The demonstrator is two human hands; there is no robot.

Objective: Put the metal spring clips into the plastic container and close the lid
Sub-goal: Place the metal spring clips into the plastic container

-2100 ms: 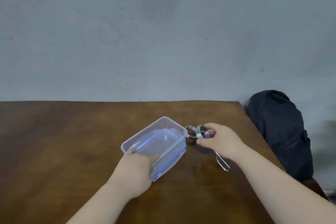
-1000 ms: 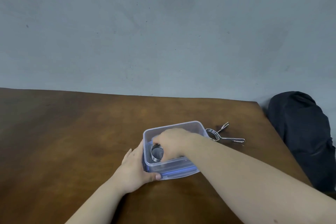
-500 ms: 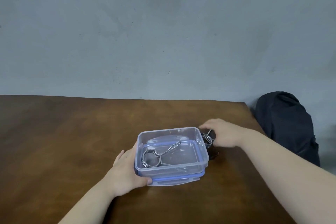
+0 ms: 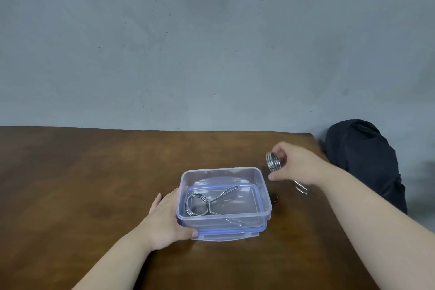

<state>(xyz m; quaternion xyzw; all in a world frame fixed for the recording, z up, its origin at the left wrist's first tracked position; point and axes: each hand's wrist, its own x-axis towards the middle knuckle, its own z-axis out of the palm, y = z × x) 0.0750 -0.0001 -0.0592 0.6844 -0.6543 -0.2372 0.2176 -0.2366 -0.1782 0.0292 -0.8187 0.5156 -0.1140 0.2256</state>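
Observation:
A clear plastic container stands on the wooden table, resting on its blue-rimmed lid. Inside it lies one metal spring clip, coil to the left, handles pointing right. My left hand presses against the container's left wall and front corner. Up and to the right of the container, my right hand grips a second spring clip by its coil, lifted above the table; its handles stick out below my wrist.
The wooden table ends at a right edge close behind my right hand. A dark bag stands beyond that edge against the grey wall. A small dark speck lies right of the container.
My right hand put one clip into the container, moved right, closed on the second clip and has lifted it off the table. My left hand stayed on the container.

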